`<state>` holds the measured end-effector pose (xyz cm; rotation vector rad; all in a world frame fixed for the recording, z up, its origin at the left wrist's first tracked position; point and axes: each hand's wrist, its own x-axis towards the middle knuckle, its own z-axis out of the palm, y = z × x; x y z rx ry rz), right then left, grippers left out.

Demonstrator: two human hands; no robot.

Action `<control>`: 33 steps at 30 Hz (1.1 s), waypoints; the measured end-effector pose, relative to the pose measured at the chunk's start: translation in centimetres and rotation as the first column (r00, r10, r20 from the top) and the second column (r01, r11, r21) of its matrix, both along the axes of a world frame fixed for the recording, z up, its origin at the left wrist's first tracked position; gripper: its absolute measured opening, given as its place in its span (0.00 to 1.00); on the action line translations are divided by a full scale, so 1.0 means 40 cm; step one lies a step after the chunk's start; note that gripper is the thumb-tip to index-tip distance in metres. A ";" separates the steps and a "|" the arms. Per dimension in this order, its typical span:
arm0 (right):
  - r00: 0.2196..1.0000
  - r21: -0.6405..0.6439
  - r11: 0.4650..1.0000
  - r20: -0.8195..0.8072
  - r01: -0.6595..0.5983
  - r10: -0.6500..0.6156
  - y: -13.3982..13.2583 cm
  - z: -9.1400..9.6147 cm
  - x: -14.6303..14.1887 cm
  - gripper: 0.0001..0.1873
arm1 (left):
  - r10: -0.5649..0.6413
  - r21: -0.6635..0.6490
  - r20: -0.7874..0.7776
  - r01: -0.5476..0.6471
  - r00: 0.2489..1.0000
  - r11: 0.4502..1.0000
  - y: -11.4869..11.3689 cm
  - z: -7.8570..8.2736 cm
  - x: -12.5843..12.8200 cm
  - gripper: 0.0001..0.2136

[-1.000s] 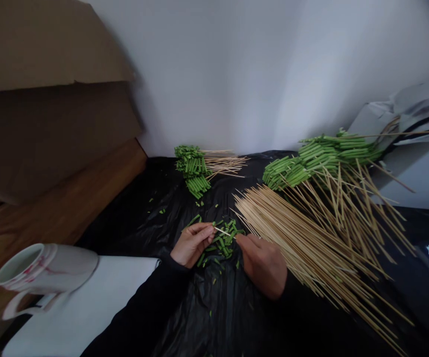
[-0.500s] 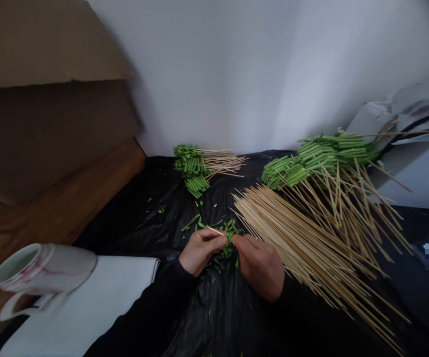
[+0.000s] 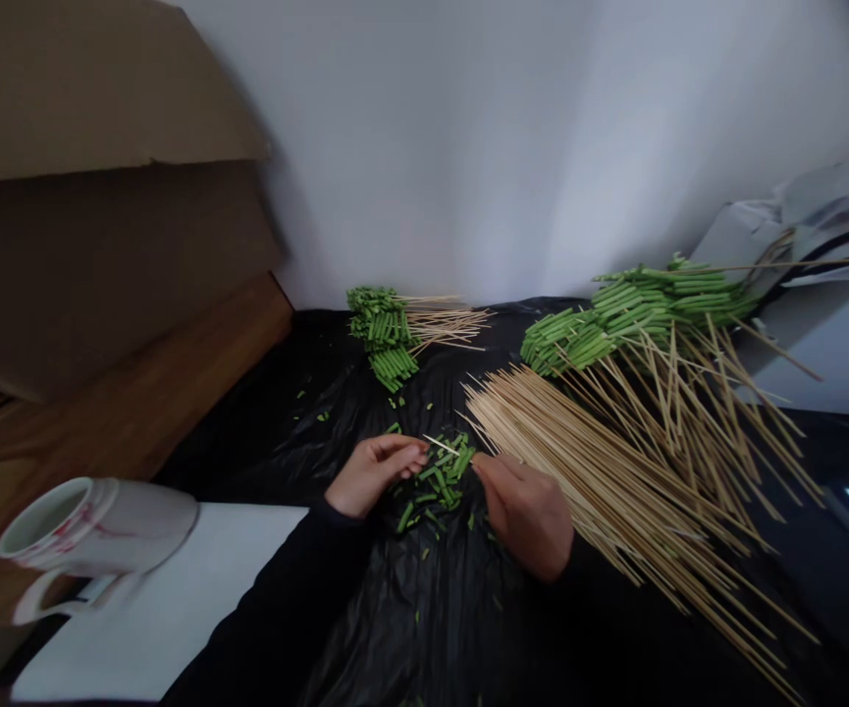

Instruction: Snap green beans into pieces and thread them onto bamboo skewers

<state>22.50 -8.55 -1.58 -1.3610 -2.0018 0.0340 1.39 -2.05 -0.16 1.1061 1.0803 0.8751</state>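
Observation:
My right hand (image 3: 531, 511) pinches a thin bamboo skewer (image 3: 442, 446), whose bare tip points left. My left hand (image 3: 376, 473) is just left of that tip, with thumb and fingers pressed together; what they hold, if anything, is hidden. Under and between the hands lies a loose pile of short cut green stems (image 3: 443, 481). Beyond, on the left, sits a stack of skewered green stems (image 3: 387, 329) with sticks pointing right. A larger stack of skewered stems (image 3: 637, 309) lies at the back right.
Many bare bamboo skewers (image 3: 615, 481) fan out beside my right hand on the black plastic sheet (image 3: 424, 609). A mug (image 3: 130, 520) stands on a white surface (image 3: 174, 609) at the left. Cardboard (image 3: 100, 236) is behind it, a pale wall (image 3: 424, 147) ahead.
My left hand has moved left, away from my right hand, and the skewer tip now shows between them. More of the cut stem pile is uncovered. The view has shifted slightly.

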 end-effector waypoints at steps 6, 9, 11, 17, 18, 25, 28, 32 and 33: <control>0.999 -0.016 1.000 0.029 0.019 -0.018 0.004 -0.004 0.003 0.12 | 0.064 0.251 -0.464 0.062 0.884 0.966 0.041 -0.003 -0.088 0.10; 0.999 -0.023 0.999 0.044 0.027 -0.026 0.004 -0.006 0.001 0.12 | 0.031 0.288 -0.529 0.145 0.848 0.947 0.036 -0.020 -0.084 0.09; 0.998 -0.024 0.999 0.050 0.031 -0.029 0.003 -0.008 0.001 0.12 | 0.026 0.336 -0.568 0.203 0.823 0.920 0.029 -0.027 -0.075 0.08; 0.998 -0.016 1.000 0.060 0.020 -0.019 0.003 -0.010 0.003 0.12 | -0.003 0.347 -0.752 0.400 0.659 0.849 0.016 -0.017 -0.060 0.06; 0.998 -0.016 1.000 0.057 0.020 -0.019 0.002 -0.009 0.003 0.12 | -0.001 0.355 -0.750 0.404 0.662 0.843 0.015 -0.013 -0.058 0.06; 0.999 0.007 1.000 0.044 -0.002 0.002 -0.003 -0.008 -0.003 0.12 | 0.025 0.249 -0.310 0.056 0.950 0.967 0.023 -0.008 -0.054 0.12; 0.999 0.009 1.000 0.050 -0.014 0.014 -0.005 -0.007 -0.005 0.12 | 0.070 0.124 -0.110 -0.057 0.991 0.991 0.021 -0.016 -0.047 0.14; 0.998 -0.015 0.999 0.048 -0.032 0.033 -0.006 -0.003 -0.006 0.13 | 0.121 -0.071 0.103 -0.114 0.987 0.991 0.007 -0.012 -0.022 0.15; 0.998 -0.020 0.999 0.048 -0.032 0.033 -0.006 -0.003 -0.007 0.13 | 0.133 -0.117 0.146 -0.117 0.980 0.986 0.003 -0.009 -0.016 0.16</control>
